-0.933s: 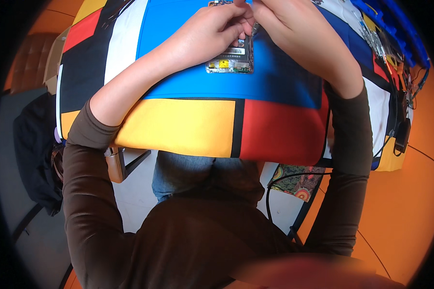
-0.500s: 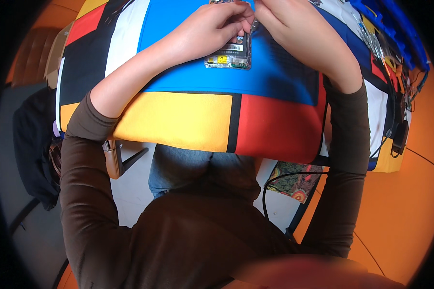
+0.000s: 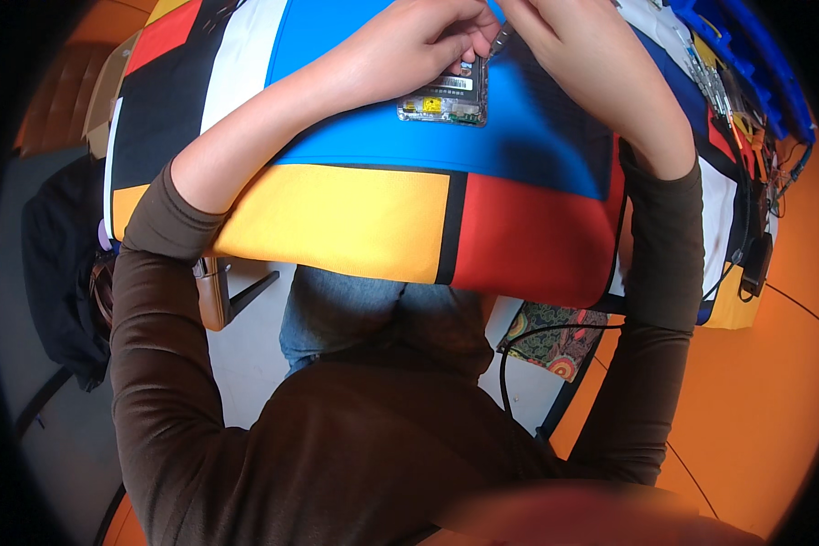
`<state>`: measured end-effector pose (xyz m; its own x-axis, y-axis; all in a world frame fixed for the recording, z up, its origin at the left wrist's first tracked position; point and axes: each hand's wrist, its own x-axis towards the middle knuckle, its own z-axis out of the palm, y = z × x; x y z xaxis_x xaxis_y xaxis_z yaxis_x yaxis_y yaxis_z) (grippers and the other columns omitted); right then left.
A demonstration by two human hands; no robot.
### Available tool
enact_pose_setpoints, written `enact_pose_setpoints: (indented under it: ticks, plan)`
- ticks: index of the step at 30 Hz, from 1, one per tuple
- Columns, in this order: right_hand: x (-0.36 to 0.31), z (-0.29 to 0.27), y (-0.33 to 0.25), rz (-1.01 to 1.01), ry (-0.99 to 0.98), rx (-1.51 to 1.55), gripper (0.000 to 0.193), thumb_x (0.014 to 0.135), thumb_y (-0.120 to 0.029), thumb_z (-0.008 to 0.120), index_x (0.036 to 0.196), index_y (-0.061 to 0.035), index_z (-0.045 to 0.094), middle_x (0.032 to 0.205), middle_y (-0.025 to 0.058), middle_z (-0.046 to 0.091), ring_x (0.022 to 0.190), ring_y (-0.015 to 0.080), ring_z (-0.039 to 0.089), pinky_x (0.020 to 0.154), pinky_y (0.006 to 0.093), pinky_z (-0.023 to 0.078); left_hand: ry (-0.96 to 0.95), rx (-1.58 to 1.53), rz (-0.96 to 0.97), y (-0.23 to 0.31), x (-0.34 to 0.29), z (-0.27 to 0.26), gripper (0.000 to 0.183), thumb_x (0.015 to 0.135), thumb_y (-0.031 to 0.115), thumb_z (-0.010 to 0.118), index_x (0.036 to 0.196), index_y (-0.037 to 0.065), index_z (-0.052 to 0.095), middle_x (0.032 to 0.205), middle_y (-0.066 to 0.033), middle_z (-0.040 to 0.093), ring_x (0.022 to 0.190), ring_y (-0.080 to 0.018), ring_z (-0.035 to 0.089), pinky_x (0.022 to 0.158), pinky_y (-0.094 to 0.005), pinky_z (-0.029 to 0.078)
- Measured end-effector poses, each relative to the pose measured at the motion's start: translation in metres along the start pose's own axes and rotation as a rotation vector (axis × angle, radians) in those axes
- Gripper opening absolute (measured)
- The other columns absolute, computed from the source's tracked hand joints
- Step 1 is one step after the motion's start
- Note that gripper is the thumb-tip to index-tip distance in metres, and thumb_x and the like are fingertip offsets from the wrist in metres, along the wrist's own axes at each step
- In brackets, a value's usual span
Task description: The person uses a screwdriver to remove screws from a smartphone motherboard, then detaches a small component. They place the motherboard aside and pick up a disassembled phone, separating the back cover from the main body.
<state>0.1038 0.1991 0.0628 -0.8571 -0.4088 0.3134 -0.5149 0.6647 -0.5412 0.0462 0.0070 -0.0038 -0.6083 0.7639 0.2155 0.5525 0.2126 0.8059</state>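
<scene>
On mat (image 3: pixel 346 138): one phone (image 3: pixel 446 102); right fingers (image 3: pixel 526 18) gripping one tool (image 3: pixel 500 39); left fingers (image 3: pixel 482 36): hold unclear

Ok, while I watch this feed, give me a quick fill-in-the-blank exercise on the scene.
1. The opened, rectangular electronic device lies on a flat surface coloured ____.
2. The small square sticker near the device's lower end is ____.
3. The slim metal-tipped tool is nearest the device's ____ long edge.
4. The bare left hand and bare right hand come out of long fabric sleeves coloured ____.

Missing words: blue; yellow; right; brown.
</scene>
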Motion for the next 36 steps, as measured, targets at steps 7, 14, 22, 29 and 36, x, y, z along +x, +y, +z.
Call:
enact_pose_setpoints:
  ticks: [7,14,22,29,36]
  plan:
    - [-0.001,-0.004,-0.013,-0.053,-0.029,-0.052,0.017,0.102,-0.011,0.048,0.107,0.0024,0.057,0.09,0.0226,0.066,0.084,0.0378,0.067,0.078,0.0405,0.054,0.069,0.024,0.099,-0.007,-0.001,0.005,0.011,0.101,0.006,0.055,0.106,-0.001,0.062,0.091,-0.0177,0.066,0.085,-0.0284,0.064,0.08,-0.0364,0.052]
    - [0.001,-0.007,-0.018,0.149,-0.013,-0.093,0.019,0.101,-0.014,0.053,0.104,0.0031,0.061,0.088,0.0221,0.067,0.083,0.0384,0.068,0.077,0.0407,0.053,-0.022,-0.043,-0.006,0.002,0.0,-0.001,0.01,0.103,0.007,0.056,0.107,0.0,0.061,0.092,-0.0168,0.066,0.086,-0.0259,0.063,0.08,-0.0355,0.051]
    - [-0.001,-0.006,-0.018,0.01,0.006,-0.034,0.014,0.101,-0.008,0.05,0.103,0.0038,0.058,0.084,0.0222,0.067,0.081,0.0371,0.069,0.075,0.0404,0.054,-0.032,-0.018,0.015,0.002,0.001,-0.002,0.009,0.102,0.006,0.055,0.104,0.0,0.061,0.091,-0.0159,0.066,0.086,-0.0259,0.063,0.081,-0.0353,0.051]
    - [0.0,-0.01,-0.023,0.019,-0.021,0.065,0.013,0.097,-0.006,0.049,0.101,0.0032,0.058,0.082,0.0224,0.067,0.077,0.0351,0.069,0.075,0.0393,0.054,0.028,-0.015,0.098,-0.004,-0.001,0.001,0.011,0.101,0.007,0.057,0.107,-0.001,0.062,0.094,-0.0188,0.067,0.091,-0.0315,0.065,0.086,-0.0386,0.052]
    - [-0.001,-0.004,-0.022,0.008,0.046,-0.117,0.015,0.099,-0.008,0.051,0.099,0.0033,0.061,0.081,0.021,0.066,0.077,0.0347,0.069,0.074,0.0387,0.054,-0.008,-0.033,0.044,0.002,0.001,-0.001,0.011,0.102,0.007,0.056,0.107,-0.001,0.061,0.093,-0.0177,0.067,0.088,-0.0278,0.065,0.082,-0.0368,0.052]
